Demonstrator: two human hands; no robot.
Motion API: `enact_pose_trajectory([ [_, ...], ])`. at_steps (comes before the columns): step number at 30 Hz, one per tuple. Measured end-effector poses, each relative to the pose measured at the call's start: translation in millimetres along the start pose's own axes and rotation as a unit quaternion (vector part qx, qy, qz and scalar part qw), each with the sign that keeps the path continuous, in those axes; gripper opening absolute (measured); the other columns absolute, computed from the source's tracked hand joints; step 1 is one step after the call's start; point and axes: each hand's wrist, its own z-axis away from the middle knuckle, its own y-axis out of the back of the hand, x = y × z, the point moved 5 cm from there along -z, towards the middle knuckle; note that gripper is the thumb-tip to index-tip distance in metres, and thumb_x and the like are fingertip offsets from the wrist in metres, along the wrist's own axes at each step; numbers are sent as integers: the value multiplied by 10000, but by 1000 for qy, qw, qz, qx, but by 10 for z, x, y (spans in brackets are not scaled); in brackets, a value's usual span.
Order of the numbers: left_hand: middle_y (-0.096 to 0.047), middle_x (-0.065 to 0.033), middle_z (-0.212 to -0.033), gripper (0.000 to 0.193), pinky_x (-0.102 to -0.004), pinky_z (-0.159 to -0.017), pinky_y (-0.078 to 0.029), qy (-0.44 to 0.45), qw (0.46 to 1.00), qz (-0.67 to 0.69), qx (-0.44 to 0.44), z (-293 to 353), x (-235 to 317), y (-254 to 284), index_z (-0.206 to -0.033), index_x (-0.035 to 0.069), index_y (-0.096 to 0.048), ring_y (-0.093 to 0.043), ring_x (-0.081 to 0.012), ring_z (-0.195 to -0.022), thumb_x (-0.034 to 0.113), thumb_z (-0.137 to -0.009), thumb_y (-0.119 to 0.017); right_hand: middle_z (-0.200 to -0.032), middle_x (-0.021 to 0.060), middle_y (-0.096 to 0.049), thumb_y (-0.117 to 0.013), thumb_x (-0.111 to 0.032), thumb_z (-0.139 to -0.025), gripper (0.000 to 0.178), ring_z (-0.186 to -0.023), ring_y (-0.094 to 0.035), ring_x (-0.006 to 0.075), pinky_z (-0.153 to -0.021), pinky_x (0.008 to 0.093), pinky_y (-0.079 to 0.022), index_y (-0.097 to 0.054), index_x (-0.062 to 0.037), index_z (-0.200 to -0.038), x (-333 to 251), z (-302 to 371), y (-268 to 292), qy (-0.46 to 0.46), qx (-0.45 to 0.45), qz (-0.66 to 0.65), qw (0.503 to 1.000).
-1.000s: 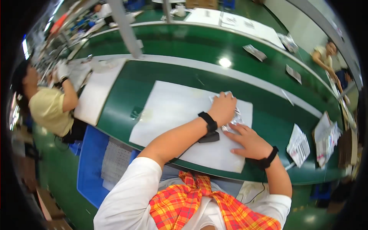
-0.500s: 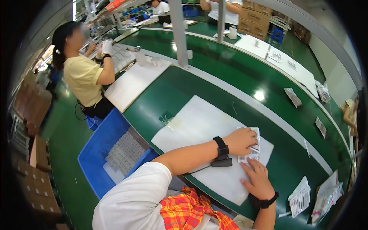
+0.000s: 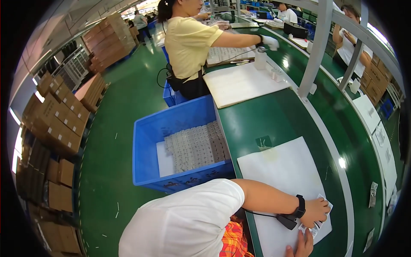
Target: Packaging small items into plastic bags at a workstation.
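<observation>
My left hand point(image 3: 315, 212) lies over a small white printed sheet point(image 3: 315, 231), fingers spread and pressed down on it. The sheet rests near the right side of a white mat point(image 3: 280, 171) on the green bench. Just below it, my right hand point(image 3: 303, 246) touches or nearly touches the sheet's near edge, its fingers apart. The lower part of that hand is cut off by the frame. A black band with a small box point(image 3: 287, 221) and a cable sits at my left wrist.
A blue crate point(image 3: 147, 141) holding rows of pale grey parts point(image 3: 197, 147) stands left of the bench point(image 3: 261, 113). Beyond it a co-worker in a yellow top point(image 3: 188, 47) reaches over another white board point(image 3: 244, 83). A metal post point(image 3: 316, 51) rises at the bench's divider. Cartons point(image 3: 55, 124) are stacked far left.
The view has swung left, so the crate and floor show more and my hands sit lower right. My hands stay at the printed sheet. The co-worker's gloved arm has stretched out to the right.
</observation>
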Motion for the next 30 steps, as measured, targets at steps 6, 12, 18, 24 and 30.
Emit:
enact_pose_trajectory([
  [6,-538,-138,-1111,376,-404,-902,-351,5,1000,0,4,-11,0,18,-976,84,-699,-451,-311,-1075,273,-652,-675,-1391,322,-423,-629,-195,-873,576,-1240,-431,516,-1042,528,-363,-449,-30,-1396,41,26,-30,-5,13,-5,1000],
  [12,-538,-132,-1115,355,-400,-885,-344,20,1000,-18,-1,-69,36,3,-959,89,-702,-455,-304,-1050,265,-653,-666,-1410,309,-413,-626,-185,-870,581,-1264,-411,506,-1057,525,-346,-447,-35,-1402,106,65,-116,-14,18,-4,1000],
  [18,-533,-127,-1112,346,-405,-876,-340,11,1000,-14,15,-53,-4,10,-940,91,-703,-454,-308,-1043,268,-645,-666,-1432,289,-403,-630,-208,-867,594,-1280,-402,495,-1073,527,-328,-448,-34,-1405,109,68,-144,-9,34,-23,999],
  [24,-554,-107,-1097,348,-406,-893,-331,11,999,-17,46,-55,-34,-124,-922,132,-727,-453,-303,-1052,299,-621,-683,-1436,290,-399,-640,-227,-860,613,-1288,-397,491,-1078,532,-322,-445,-22,-1404,118,73,-138,-7,23,-8,1000],
  [30,-554,-108,-1106,351,-409,-902,-330,15,999,-7,32,-90,-54,-160,-929,134,-726,-450,-301,-1058,305,-626,-686,-1437,292,-397,-642,-228,-855,617,-1293,-390,492,-1079,533,-322,-446,-15,-1400,144,45,-104,-9,8,-11,1000],
])
